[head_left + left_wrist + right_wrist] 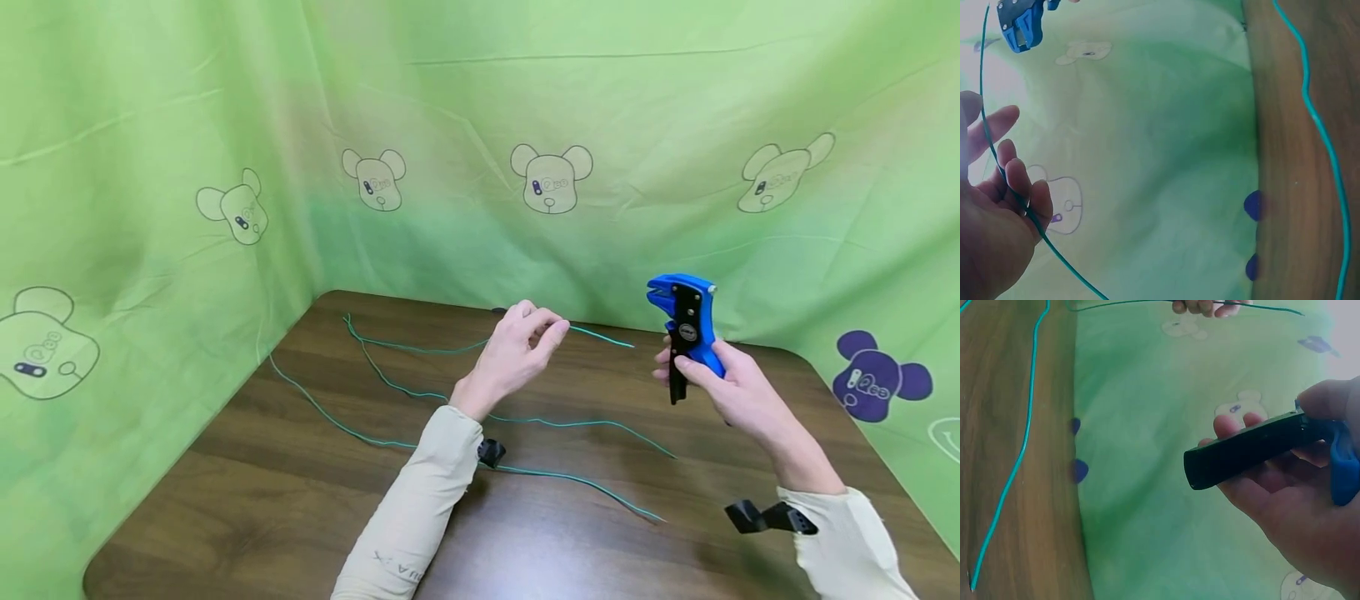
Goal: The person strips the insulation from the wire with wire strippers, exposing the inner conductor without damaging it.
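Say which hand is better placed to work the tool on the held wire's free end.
Right, I'd judge: the right hand grips the blue tool, nose pointing left, while the left hand holds the green wire, its free end extending rightward.

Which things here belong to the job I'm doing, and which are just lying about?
In the job:
teal wire in your left hand
blue-and-black hand tool in your right hand

Lying about, perhaps spares:
middle wire on the table
nearest wire, also there
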`<act>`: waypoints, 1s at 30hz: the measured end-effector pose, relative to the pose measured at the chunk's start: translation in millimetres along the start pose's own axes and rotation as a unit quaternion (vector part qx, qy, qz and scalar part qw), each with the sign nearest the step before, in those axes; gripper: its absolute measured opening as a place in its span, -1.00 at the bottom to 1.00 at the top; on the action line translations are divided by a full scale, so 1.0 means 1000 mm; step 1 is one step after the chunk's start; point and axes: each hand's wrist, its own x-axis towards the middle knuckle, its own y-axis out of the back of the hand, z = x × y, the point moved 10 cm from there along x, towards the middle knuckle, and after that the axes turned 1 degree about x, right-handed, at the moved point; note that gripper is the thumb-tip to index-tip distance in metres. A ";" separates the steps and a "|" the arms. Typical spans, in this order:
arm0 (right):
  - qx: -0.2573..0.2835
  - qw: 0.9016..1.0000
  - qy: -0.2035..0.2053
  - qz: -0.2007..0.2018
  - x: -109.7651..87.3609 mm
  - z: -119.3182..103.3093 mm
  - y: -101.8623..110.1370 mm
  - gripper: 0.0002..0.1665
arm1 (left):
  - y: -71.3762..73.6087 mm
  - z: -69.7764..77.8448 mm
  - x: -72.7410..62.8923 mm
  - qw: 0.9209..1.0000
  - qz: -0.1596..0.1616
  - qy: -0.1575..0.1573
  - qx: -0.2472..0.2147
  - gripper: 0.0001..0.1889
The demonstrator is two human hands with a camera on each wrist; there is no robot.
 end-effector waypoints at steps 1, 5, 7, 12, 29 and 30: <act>0.006 1.000 -0.001 -0.004 0.001 -0.001 -0.002 -0.61 | 0.003 0.001 0.000 1.000 0.005 -0.001 -0.002 -0.76; 0.030 0.999 -0.006 -0.012 0.006 -0.006 -0.011 -0.65 | 0.018 0.002 -0.001 1.000 0.025 -0.006 -0.003 -0.77; 0.041 0.999 -0.009 -0.018 0.009 -0.008 -0.016 -0.66 | 0.025 0.004 -0.001 0.999 0.034 -0.013 -0.002 -0.77; 0.065 0.997 -0.010 -0.037 0.010 -0.013 -0.028 -0.65 | 0.043 0.006 -0.005 0.998 0.052 -0.020 -0.001 -0.79; 0.195 0.974 0.047 -0.108 0.004 -0.040 -0.061 -0.75 | 0.066 0.008 -0.011 0.996 0.081 -0.037 -0.026 -0.83; 0.191 0.974 0.051 -0.109 0.004 -0.041 -0.062 -0.76 | 0.066 0.009 -0.011 0.996 0.081 -0.040 -0.027 -0.83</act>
